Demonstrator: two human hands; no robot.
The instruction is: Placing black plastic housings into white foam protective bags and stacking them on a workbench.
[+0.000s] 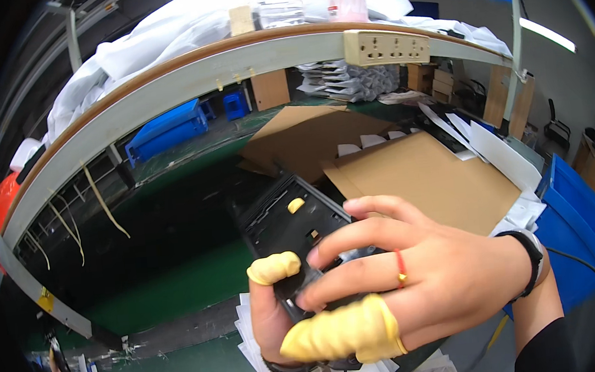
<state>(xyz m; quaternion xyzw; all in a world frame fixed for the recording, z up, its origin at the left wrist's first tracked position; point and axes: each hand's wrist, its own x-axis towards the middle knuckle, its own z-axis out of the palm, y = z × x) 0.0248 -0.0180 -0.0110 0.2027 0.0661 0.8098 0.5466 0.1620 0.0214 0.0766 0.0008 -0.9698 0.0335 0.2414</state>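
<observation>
A black plastic housing, flat and ribbed with a small yellow piece on it, is held above the green belt. My left hand grips its near end from below, thumb in a yellow finger cot on top. My right hand lies over the near right part of the housing, fingers spread across it. Its thumb wears a yellow finger cot, its ring finger a red band, and its wrist a black strap.
Brown cardboard sheets lie to the right on the green conveyor belt. A blue bin stands at far right. A curved shelf edge with a power strip runs overhead, white bags and bottles on it. White sheets lie under my hands.
</observation>
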